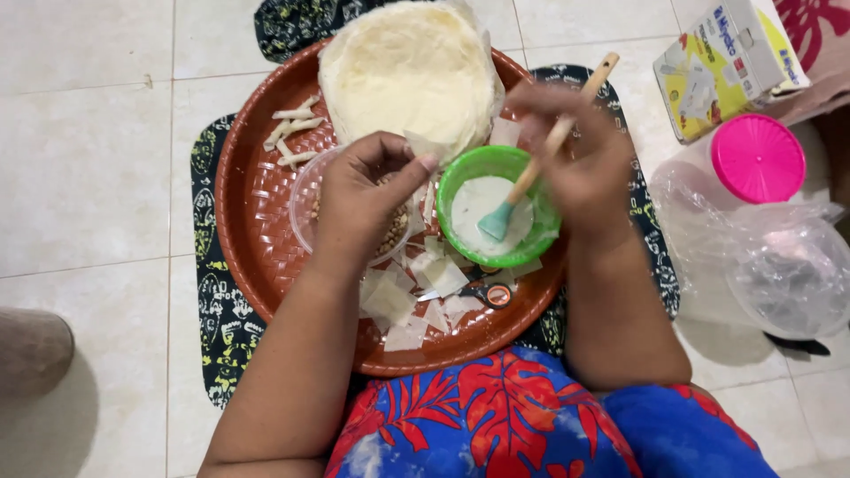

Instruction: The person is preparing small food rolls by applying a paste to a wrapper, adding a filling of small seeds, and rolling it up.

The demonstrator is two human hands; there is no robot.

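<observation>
My left hand (pixel 367 199) pinches a small pale piece of wrapper over a clear bowl of brown filling (pixel 305 208). In my right hand (pixel 580 164) is a brush (pixel 522 181) with a wooden handle and teal bristles, its tip dipped in white paste inside a green bowl (pixel 460 173). Both bowls sit on a round brown woven tray (pixel 257 239). A stack of pale round wrappers (pixel 407 75) lies at the tray's far side. Cut wrapper pieces (pixel 416 292) and small scissors (pixel 482 292) lie at the near side.
A few rolled pale sticks (pixel 292 133) lie on the tray's far left. The tray rests on a patterned dark cloth (pixel 212 319) over a tiled floor. To the right are a pink-lidded container (pixel 757 159), clear plastic bags (pixel 788 265) and a carton (pixel 726 62).
</observation>
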